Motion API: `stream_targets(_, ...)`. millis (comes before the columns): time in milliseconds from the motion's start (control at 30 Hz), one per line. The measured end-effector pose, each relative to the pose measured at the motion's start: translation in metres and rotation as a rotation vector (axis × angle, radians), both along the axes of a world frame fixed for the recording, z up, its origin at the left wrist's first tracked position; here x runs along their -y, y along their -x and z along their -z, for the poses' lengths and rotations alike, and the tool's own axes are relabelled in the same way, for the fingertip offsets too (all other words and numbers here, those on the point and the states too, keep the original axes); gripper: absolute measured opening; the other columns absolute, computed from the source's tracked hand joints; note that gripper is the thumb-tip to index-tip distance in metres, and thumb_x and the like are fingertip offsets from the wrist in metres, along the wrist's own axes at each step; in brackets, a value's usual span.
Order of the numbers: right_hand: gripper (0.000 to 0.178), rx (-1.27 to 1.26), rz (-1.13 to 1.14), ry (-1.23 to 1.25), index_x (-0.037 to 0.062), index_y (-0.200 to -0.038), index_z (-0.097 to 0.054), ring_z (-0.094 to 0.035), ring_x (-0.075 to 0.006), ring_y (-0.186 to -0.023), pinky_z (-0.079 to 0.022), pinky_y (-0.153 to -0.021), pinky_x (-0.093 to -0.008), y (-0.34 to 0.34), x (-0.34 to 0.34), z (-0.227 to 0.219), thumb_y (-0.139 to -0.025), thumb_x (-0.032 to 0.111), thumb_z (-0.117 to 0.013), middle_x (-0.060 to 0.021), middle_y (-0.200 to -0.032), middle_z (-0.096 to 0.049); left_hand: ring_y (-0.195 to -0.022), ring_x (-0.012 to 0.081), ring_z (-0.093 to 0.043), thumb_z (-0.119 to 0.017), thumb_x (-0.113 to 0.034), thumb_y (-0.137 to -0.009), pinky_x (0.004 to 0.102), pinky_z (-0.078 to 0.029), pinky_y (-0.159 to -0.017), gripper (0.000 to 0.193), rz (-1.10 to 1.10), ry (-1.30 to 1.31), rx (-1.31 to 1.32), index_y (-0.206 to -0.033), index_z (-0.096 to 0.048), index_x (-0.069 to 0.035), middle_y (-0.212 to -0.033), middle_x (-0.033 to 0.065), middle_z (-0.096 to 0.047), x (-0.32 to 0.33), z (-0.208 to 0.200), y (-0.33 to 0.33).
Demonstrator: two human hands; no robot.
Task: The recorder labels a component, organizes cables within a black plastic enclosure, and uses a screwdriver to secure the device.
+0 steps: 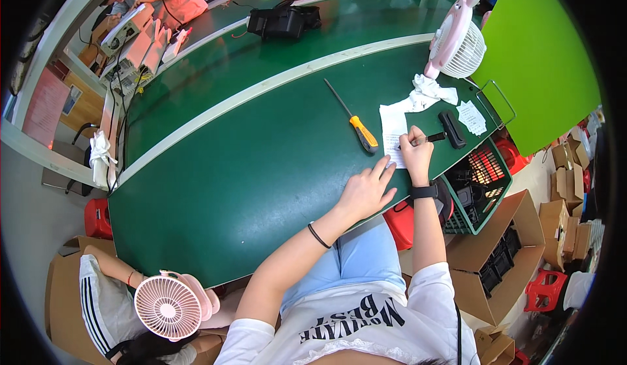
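My right hand point(415, 152) is closed around a dark pen point(431, 139), its tip down on a white slip of paper point(393, 126). Beside it, my left hand point(368, 189) lies on the green table with the fingers spread, the fingertips at the lower edge of the slip. A screwdriver point(363, 135) with a yellow and black handle lies to the left of the paper. Just right of the pen is a black oblong case point(452, 130). A crumpled white cloth or paper point(429, 94) touches the far end of the slip.
A pink fan point(450, 38) stands at the table's far right; another pink fan point(171, 306) is at lower left near a person point(111, 299). A second slip point(471, 117) lies near the right edge. Below are a green basket point(498, 188) and a cardboard box point(457, 280).
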State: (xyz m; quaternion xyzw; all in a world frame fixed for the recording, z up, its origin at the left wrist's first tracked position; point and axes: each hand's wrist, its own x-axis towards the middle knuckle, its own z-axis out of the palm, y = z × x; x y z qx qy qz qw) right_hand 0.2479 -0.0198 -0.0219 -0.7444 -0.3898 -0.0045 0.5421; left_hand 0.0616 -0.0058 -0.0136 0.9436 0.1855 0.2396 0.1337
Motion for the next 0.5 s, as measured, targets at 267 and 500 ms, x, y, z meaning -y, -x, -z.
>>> stream_targets(267, 0.022, -0.021, 0.029, -0.019, -0.0019, -0.071, -0.049, -0.041, -0.0123, -0.050, -0.041, -0.051, -0.0355, -0.0014, -0.0011, -0.0017, -0.082, 0.010, -0.064, -0.0125, -0.055, -0.047, -0.081, 0.0259, -0.068, -0.066, -0.035, -0.088, 0.0377, -0.058, -0.066, 0.051, 0.003, 0.004, 0.003, -0.129, -0.059, -0.005, -0.137, 0.0129, -0.053, -0.0004, 0.0007, -0.0010)
stream_targets(500, 0.022, 0.019, 0.008, -0.029, -0.0018, -0.069, -0.047, -0.042, -0.0112, -0.050, -0.040, -0.050, -0.0346, -0.0031, -0.0025, -0.0019, -0.081, 0.008, -0.063, -0.0120, -0.054, -0.046, -0.077, 0.0259, -0.067, -0.065, -0.035, -0.089, 0.0380, -0.058, -0.065, 0.051, -0.003, -0.010, -0.004, -0.129, -0.059, -0.005, -0.138, 0.0129, -0.053, -0.0020, -0.0026, -0.0009)
